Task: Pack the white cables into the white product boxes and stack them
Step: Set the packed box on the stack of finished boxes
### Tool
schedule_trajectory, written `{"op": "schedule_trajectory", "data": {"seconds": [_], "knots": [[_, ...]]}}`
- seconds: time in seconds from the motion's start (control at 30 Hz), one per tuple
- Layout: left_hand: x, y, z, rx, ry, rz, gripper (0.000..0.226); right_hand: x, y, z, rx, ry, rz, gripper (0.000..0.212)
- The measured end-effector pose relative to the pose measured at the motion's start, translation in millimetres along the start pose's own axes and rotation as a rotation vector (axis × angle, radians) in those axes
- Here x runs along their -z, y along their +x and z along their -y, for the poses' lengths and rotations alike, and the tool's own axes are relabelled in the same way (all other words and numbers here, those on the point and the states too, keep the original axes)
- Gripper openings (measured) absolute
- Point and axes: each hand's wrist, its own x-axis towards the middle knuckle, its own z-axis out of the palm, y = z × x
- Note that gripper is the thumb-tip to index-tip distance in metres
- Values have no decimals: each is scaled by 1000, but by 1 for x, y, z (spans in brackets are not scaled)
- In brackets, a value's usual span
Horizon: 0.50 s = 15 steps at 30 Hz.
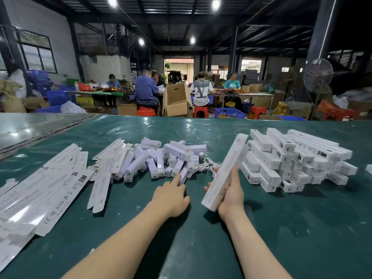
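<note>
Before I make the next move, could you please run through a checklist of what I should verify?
1. Right hand grips the white box: ok.
2. Cable inside that box: cannot tell.
3. Left hand holds the white cable: not ok, fingers straight, nothing held.
4. Stack of boxes close beside the right hand: ok.
5. Flat cartons lying ready on the left: ok.

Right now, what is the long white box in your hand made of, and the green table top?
The long white box looks like thin cardboard: smooth, white, with faint print. The green table cover seems to be plastic sheeting: glossy, wrinkled, with bright glare patches.
</note>
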Motion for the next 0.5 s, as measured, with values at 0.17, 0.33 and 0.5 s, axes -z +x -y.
{"op": "schedule_trajectory", "data": {"seconds": [0.17, 0.33, 0.5], "knots": [[1, -7, -3, 79, -11, -210, 36, -4, -5, -9, 490, -635, -85, 15], [-6, -31, 14, 113, -149, -401, 9, 0, -13, -12, 815, -1010, -118, 42], [-22, -55, 40, 236, -330, -523, 23, 1, -15, -12, 750, -1517, 29, 56]]}}
